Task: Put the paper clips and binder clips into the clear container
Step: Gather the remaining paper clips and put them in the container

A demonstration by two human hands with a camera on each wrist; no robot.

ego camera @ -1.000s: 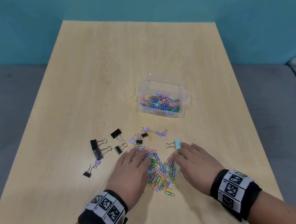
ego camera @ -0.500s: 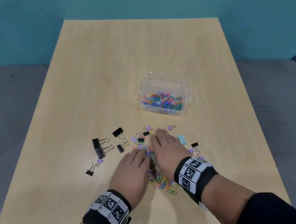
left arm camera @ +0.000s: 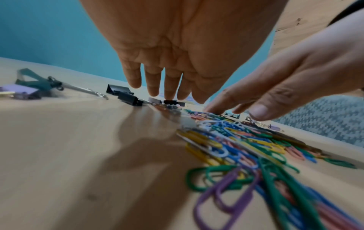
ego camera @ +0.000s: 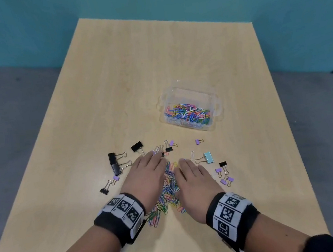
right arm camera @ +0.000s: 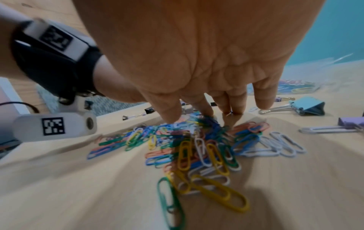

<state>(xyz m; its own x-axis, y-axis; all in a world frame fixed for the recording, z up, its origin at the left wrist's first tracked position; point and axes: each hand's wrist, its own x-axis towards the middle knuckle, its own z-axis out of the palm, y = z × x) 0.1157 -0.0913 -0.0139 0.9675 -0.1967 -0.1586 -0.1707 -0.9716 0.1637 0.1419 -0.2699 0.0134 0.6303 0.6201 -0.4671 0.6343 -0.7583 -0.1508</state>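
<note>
our left hand (ego camera: 146, 177) and right hand (ego camera: 194, 181) lie flat, fingers straight, flanking the paper clips (ego camera: 169, 189) on the counter (ego camera: 116, 90), gripping nothing. binder clips (ego camera: 117, 161) scatter around them; the clear container (ego camera: 188, 91) sits beyond our right hand.

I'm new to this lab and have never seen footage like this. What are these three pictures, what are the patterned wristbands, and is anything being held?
There is no machine here: a person works with bare hands. The black wristbands with square printed markers carry small cameras. One picture comes from a camera on the head, looking down; the other two look along each palm towards the fingers.

On the light wooden table lies a heap of coloured paper clips, with black, purple and light blue binder clips scattered around it. Farther off stands the clear plastic container, already partly filled with paper clips.

The left hand and right hand lie flat-fingered on either side of the heap. Neither grips anything.
</note>
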